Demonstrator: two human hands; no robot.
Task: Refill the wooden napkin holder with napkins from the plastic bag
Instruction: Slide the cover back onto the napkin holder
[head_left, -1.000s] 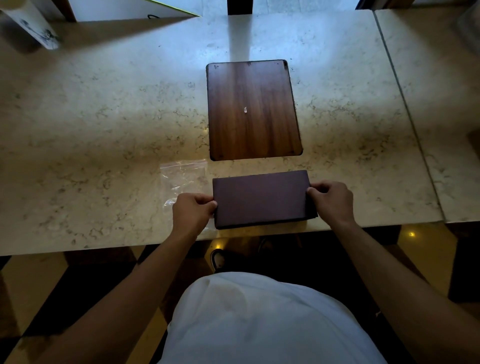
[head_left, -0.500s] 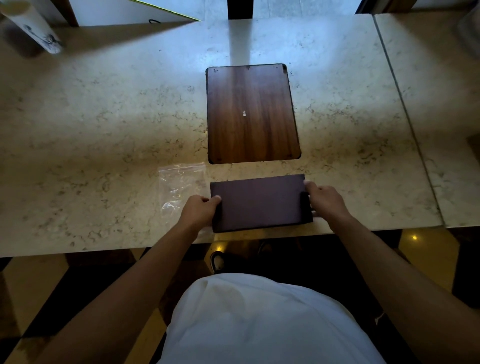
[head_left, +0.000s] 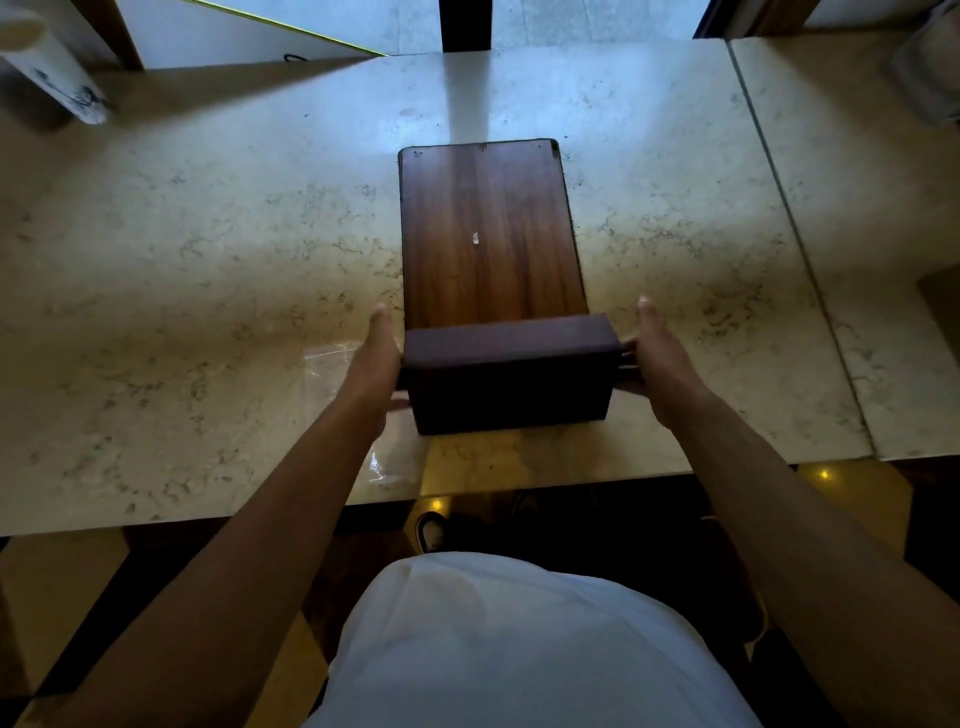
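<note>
My left hand (head_left: 378, 358) and right hand (head_left: 655, 353) squeeze the napkin stack (head_left: 506, 379) near the wooden board (head_left: 488, 234). Loose squeezing could spill napkins off the worktop (head_left: 208, 260).

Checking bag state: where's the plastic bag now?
Head view: the plastic bag lies flat on the marble table, near edge, under the left hand, left of the napkin stack.

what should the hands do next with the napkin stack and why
Probably carry the dark napkin stack forward and lower it onto the wooden napkin holder. The left hand and right hand clamp its two ends, it appears lifted with its far edge overlapping the holder's near end, the holder looks bare, and the plastic bag lies flat on the table.
</note>
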